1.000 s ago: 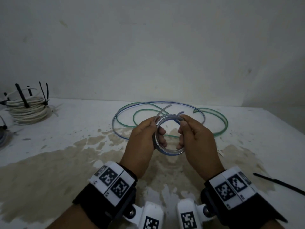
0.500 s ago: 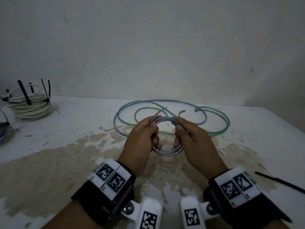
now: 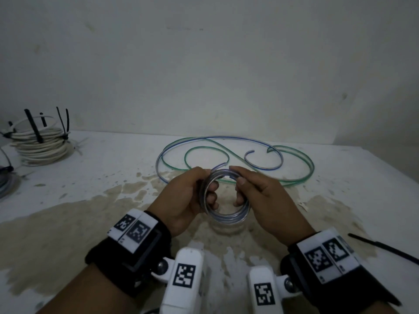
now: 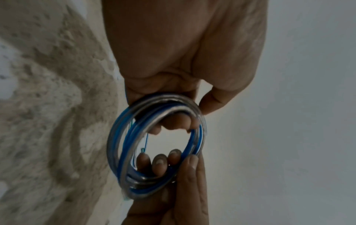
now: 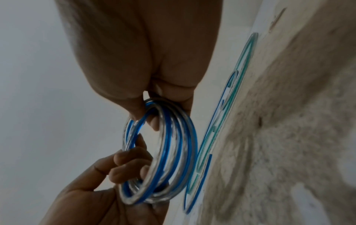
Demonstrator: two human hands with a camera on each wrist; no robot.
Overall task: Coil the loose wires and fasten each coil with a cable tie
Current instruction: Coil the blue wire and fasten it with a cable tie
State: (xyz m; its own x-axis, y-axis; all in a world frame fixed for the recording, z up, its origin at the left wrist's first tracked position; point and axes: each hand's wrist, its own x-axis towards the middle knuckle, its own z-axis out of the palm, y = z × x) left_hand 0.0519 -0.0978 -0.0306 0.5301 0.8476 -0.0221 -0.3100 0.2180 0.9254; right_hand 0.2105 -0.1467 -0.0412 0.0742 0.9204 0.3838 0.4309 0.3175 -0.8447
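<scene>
- Left hand (image 3: 186,196): fingers curled through the blue-striped coil (image 3: 226,214), gripping its left side.
- Right hand (image 3: 267,200): pinches the coil's right side; coil is raised above the stained surface (image 3: 113,173).
- Loose green wire (image 3: 294,177): lies behind on the surface.
- Black cable tie (image 3: 385,249): lies at right.

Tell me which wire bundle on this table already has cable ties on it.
The white coil at the far left: black ties stick up from it. The blue-striped coil gripped by left hand and right hand has none.
</scene>
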